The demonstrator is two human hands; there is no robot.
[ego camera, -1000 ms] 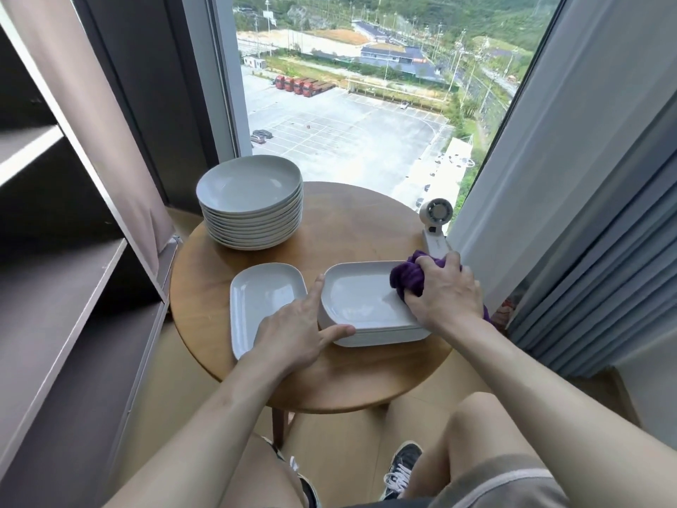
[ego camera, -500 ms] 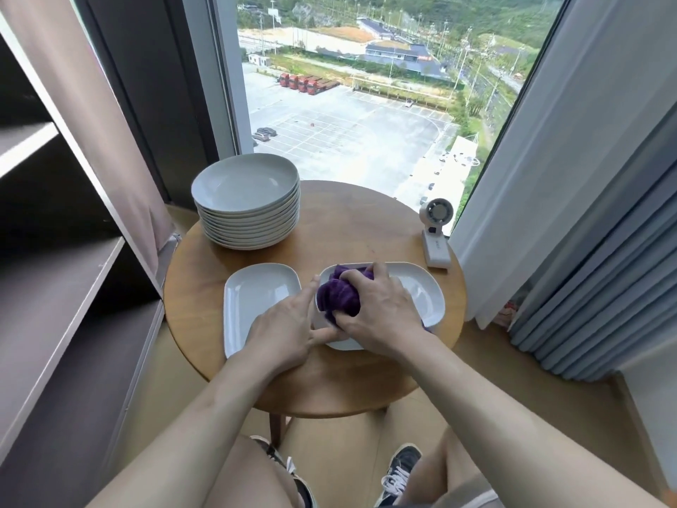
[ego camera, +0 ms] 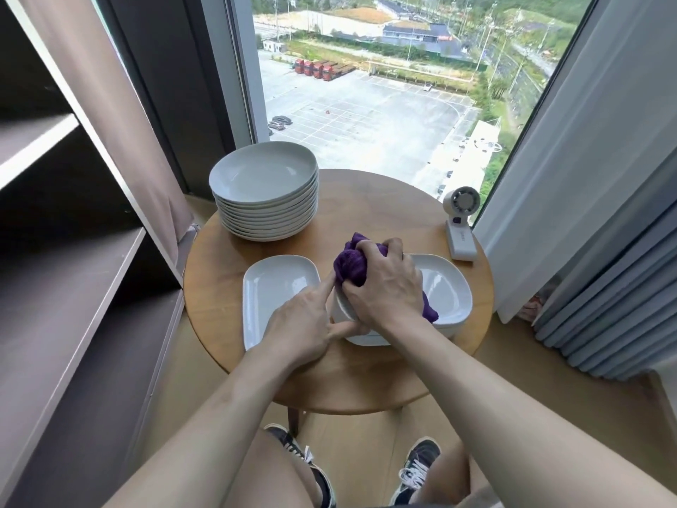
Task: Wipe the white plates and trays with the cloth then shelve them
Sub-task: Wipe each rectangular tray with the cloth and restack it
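Glossy white tray [ego camera: 448, 287], right hand [ego camera: 384, 287] clutching purple cloth [ego camera: 351, 267], left hand [ego camera: 300, 324] steadying rim

right hand [ego camera: 384, 287] presses purple cloth [ego camera: 351, 266] on tray stack [ego camera: 445, 291] | left hand [ego camera: 304, 320] steadies stack edge

Bare wood on the round table [ego camera: 366, 199] lies between the plate stack [ego camera: 265, 192] and the small fan [ego camera: 459, 223]. The shelf unit [ego camera: 73, 273] stands open at left; curtains [ego camera: 586, 170] close the right side.
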